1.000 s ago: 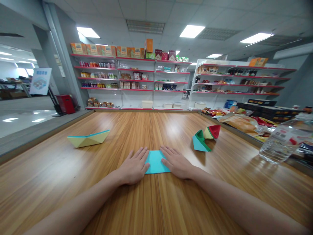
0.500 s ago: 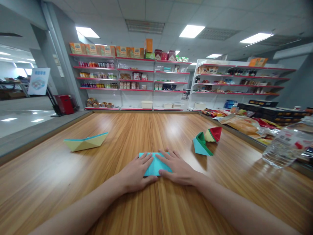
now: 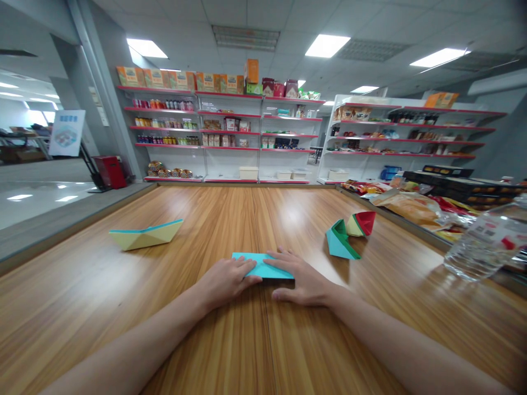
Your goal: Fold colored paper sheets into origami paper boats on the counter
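Observation:
A folded piece of light-blue paper (image 3: pixel 263 265) lies in front of me, its near edge a little raised over a dark shadow. My left hand (image 3: pixel 228 280) grips its left part, fingers curled on top and thumb at the near edge. On the right part rest the outstretched fingers of my right hand (image 3: pixel 302 278); its thumb is spread away, on the table side of the paper. Both hands cover parts of the sheet.
A yellow-and-blue paper boat (image 3: pixel 146 237) stands at left. To the right are a blue-and-green folded paper boat (image 3: pixel 341 244) and a red-and-yellow one (image 3: pixel 360 224). A clear plastic bottle (image 3: pixel 481 247) and snack packets (image 3: pixel 411 207) line the wooden table's (image 3: pixel 222 219) right side.
The paper's near edge has come up and away from me, so less of its surface shows. My left fingers have curled in, and my right thumb has come off the paper.

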`<state>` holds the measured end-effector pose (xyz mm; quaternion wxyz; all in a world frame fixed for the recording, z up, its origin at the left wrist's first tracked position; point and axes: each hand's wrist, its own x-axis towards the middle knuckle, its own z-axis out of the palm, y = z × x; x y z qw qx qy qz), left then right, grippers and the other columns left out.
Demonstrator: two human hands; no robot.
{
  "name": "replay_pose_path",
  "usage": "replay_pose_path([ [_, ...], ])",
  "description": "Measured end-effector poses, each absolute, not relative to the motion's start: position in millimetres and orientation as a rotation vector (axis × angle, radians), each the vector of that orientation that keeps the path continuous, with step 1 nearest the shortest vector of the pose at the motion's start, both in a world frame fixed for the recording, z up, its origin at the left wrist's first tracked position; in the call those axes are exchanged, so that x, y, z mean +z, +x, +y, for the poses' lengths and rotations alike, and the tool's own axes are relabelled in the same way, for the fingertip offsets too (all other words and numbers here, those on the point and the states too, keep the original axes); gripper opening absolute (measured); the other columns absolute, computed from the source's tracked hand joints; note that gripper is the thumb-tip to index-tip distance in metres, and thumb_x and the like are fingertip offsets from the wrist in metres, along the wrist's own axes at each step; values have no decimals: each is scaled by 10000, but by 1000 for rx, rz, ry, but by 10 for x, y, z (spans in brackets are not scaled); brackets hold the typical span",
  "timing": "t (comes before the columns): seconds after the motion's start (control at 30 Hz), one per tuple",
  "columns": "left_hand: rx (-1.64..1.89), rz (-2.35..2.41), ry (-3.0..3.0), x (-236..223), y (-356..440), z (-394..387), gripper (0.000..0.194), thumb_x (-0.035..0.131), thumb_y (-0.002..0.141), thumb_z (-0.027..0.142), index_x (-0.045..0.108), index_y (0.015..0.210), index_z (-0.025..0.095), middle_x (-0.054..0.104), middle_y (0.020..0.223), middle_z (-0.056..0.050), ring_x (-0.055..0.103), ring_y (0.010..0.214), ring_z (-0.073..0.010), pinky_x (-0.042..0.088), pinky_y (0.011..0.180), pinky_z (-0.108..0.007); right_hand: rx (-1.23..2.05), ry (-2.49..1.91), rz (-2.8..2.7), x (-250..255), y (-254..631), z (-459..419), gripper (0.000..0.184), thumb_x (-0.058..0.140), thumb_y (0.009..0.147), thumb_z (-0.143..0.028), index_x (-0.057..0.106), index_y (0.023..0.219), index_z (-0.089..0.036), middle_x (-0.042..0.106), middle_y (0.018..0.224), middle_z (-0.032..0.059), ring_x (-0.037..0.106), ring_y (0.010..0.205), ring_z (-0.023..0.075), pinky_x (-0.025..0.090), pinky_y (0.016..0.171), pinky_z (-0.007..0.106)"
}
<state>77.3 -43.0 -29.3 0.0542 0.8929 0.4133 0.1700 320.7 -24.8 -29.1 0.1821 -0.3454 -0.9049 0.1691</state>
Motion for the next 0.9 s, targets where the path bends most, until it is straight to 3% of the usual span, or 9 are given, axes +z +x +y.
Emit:
replay_pose_path([
  [0.13,838,1189,2487,-231,702,-456,381,390,927,403,627,1133,188,714,885,-92,657,766,-218,462,704,-290,734,-906,-2098,-254,3141,-172,273,571,827,-372,678,1033,-227,674,1074,61,538,1128,241,342,1015,441],
  [0.2,1102,1201,2236,-182,719,-494,319,462,897,382,680,1040,197,715,831,-61,642,704,-190,440,671,-258,926,-979,-1693,-205,3072,-125,251,668,743,-389,698,898,-194,696,887,48,623,911,229,471,828,379],
  [0.27,1317,1304,1919,-131,779,-521,288,544,846,405,722,867,180,675,672,-31,592,593,-165,413,606,-240,1014,-1026,-1452,-150,2993,-81,249,720,684,-398,680,744,-159,643,660,10,609,678,185,482,686,325],
  [0.3,1378,1356,1815,-108,820,-526,314,538,844,422,718,816,166,652,638,-27,570,576,-160,398,578,-237,1019,-1030,-1397,-125,2953,-62,262,713,690,-408,664,738,-156,633,662,5,597,665,172,477,668,307],
  [0.4,1493,1384,1487,-70,941,-509,380,512,851,457,680,747,132,610,624,-26,533,583,-155,368,526,-228,1065,-1028,-1251,-87,2840,-25,336,650,740,-465,625,861,-152,622,701,5,579,630,151,470,588,273],
  [0.5,1472,1147,1154,-57,992,-471,329,598,802,446,659,773,124,618,658,-22,540,608,-144,398,555,-221,1149,-1008,-1174,-104,2771,-17,408,648,745,-465,579,992,-148,627,729,13,576,595,149,466,540,267],
  [0.63,1029,766,949,-21,927,-397,388,715,709,396,652,972,118,686,827,-93,631,703,-196,478,667,-293,1237,-978,-1175,-168,2761,-17,364,688,726,-419,582,939,-143,648,781,37,602,677,170,480,605,281],
  [0.8,799,656,925,-32,842,-299,383,737,699,347,672,965,79,697,906,-158,665,778,-236,493,769,-357,1330,-997,-1343,-190,2757,-26,335,683,740,-395,560,946,-162,618,713,4,572,598,140,444,535,249],
  [0.9,860,708,978,-81,855,-283,351,706,735,355,671,960,88,701,879,-143,662,752,-221,500,745,-344,1369,-1026,-1309,-155,2730,-55,565,710,715,-361,439,1180,-189,645,790,21,614,670,174,491,578,287],
])
